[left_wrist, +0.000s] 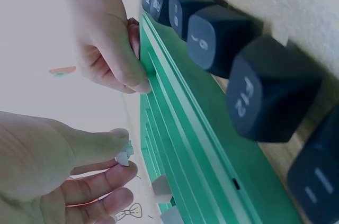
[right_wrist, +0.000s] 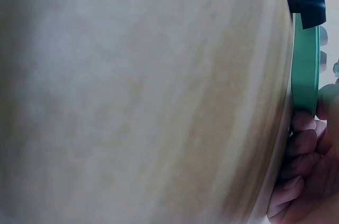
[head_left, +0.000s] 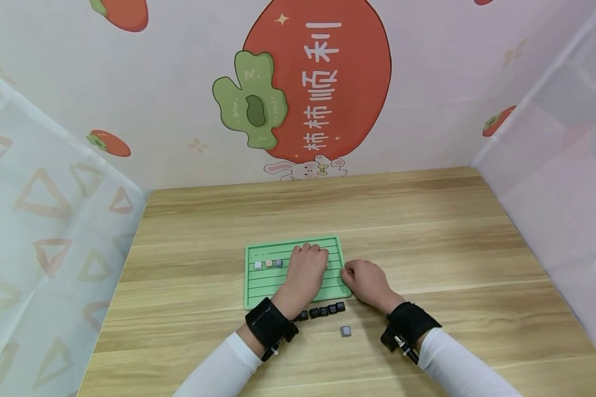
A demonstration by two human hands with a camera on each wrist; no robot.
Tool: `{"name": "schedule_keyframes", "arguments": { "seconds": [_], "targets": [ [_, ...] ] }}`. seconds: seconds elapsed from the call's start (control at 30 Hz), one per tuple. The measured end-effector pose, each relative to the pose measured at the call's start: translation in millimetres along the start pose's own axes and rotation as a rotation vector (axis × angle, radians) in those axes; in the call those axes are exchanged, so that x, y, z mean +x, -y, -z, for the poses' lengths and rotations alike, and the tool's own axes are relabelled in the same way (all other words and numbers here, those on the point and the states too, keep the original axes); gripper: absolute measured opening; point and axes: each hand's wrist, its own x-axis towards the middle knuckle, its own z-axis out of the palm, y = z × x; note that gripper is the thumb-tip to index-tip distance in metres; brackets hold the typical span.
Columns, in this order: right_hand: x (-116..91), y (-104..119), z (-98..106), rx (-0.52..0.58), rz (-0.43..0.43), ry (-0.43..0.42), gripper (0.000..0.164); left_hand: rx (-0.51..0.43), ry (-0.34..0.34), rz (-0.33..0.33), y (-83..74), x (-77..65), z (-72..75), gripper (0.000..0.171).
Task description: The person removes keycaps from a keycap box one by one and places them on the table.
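Note:
The green ridged tray [head_left: 263, 288] lies on the wooden table, with a white keycap [head_left: 257, 265], a beige keycap [head_left: 269, 264] and a grey-blue keycap [head_left: 278, 263] in one row at its left side. My left hand [head_left: 307, 270] is over the tray's right half. Between thumb and fingers it pinches a small pale keycap [left_wrist: 124, 157], which the head view hides. At the tray's right edge, my right hand [head_left: 370, 281] holds the rim, its thumb on top and curled fingers against the side.
Several black keycaps [head_left: 324, 311] stand in a line along the tray's near edge, partly behind the left wrist. A lone grey keycap [head_left: 346, 331] sits nearer on the wooden table [head_left: 189, 331]. A printed backdrop [head_left: 427, 110] rises behind the table.

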Motion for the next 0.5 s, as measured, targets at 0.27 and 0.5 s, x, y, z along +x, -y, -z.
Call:
{"name": "schedule_keyframes", "arguments": {
  "seconds": [0.27,0.5],
  "targets": [
    [-0.7,2.2,2.8,0.021,0.004,0.0,0.038,0.01,0.017,0.004,-3.2,-2.5,5.4,0.016],
    [0.2,1.1,1.9,0.014,0.001,0.009,0.038,0.005,0.0,0.004,-6.3,-6.2,8.9,0.015]
  ]
}}
